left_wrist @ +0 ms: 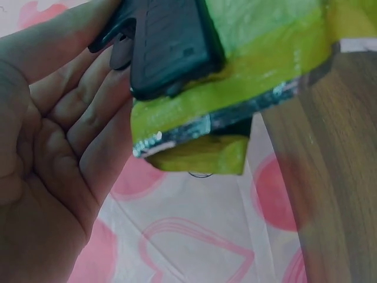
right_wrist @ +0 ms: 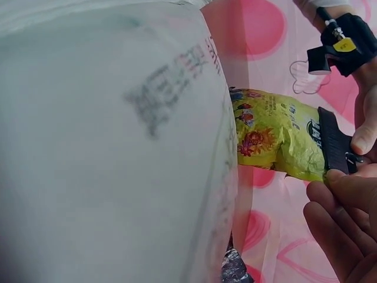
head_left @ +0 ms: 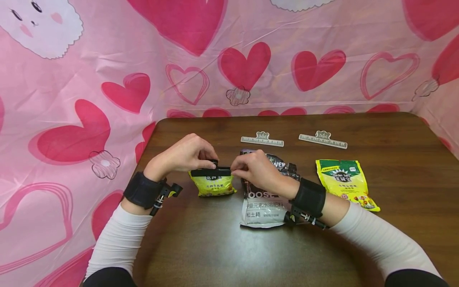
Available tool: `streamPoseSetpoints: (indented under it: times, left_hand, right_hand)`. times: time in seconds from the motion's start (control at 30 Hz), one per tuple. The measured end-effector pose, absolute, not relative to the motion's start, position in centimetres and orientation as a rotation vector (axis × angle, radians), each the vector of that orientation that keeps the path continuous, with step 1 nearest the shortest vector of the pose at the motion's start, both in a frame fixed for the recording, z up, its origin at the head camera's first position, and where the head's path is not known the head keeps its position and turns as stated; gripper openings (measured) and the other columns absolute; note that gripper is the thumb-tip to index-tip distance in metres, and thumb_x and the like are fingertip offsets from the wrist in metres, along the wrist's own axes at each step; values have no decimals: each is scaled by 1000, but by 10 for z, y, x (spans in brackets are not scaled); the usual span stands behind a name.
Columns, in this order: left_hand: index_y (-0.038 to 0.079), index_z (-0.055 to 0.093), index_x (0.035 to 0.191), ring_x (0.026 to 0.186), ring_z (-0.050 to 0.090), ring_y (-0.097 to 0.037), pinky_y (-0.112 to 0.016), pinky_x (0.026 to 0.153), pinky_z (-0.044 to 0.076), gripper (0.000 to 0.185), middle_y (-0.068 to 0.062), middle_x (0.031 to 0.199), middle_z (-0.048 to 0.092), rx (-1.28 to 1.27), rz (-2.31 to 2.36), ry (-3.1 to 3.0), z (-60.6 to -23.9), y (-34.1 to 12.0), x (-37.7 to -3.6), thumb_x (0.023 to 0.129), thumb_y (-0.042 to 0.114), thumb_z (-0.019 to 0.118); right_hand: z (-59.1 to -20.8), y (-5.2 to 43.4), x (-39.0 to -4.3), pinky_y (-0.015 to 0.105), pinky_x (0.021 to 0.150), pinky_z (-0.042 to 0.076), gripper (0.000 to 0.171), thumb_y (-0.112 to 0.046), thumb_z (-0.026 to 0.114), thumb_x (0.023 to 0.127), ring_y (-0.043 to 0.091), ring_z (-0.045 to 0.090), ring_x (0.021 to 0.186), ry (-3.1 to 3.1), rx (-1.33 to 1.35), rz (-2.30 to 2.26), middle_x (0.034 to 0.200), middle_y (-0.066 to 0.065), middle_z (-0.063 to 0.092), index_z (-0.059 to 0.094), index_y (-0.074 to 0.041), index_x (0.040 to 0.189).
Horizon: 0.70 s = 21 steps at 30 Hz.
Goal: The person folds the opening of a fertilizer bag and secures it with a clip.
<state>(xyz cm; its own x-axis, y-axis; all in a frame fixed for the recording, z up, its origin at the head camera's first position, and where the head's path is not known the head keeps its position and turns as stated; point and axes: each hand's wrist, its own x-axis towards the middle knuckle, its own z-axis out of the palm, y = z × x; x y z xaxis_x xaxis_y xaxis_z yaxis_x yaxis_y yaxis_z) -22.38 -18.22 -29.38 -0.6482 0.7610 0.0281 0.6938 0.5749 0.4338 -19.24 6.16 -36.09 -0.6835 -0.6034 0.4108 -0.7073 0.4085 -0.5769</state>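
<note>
A yellow fertilizer bag (head_left: 215, 188) has its folded top in a black bag clip (head_left: 201, 173). My left hand (head_left: 184, 153) pinches the clip's handle between thumb and fingers; in the left wrist view, the clip (left_wrist: 177, 50) lies across the folded yellow-green bag (left_wrist: 277, 71). My right hand (head_left: 259, 171) pinches the bag's top right corner, beside the clip's end. In the right wrist view, the right thumb and index finger meet at that corner, next to the clip (right_wrist: 334, 141).
A silver and black fertilizer bag (head_left: 263, 213) lies under my right hand. Another yellow bag with a green top (head_left: 346, 181) lies farther right. Two white piano-keyboard clips (head_left: 262, 140) (head_left: 323, 139) lie at the back of the wooden table (head_left: 215, 255). Pink heart-patterned cloth (head_left: 154, 40) hangs behind.
</note>
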Motion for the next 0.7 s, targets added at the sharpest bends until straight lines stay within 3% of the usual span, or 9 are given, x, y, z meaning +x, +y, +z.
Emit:
streamPoseSetpoints:
  times: [0.7]
  left_hand:
    - [18,78,98,74,64,-6,-27,71,55,21,6,88,74,1144,596,2675,-295,-181,-217,80,25,83]
  right_hand:
    - [-363,64,-192,17,65,55,5,-7,77,84,7,72,71,-2514,1187,1164,82,3,77,74,-8,88]
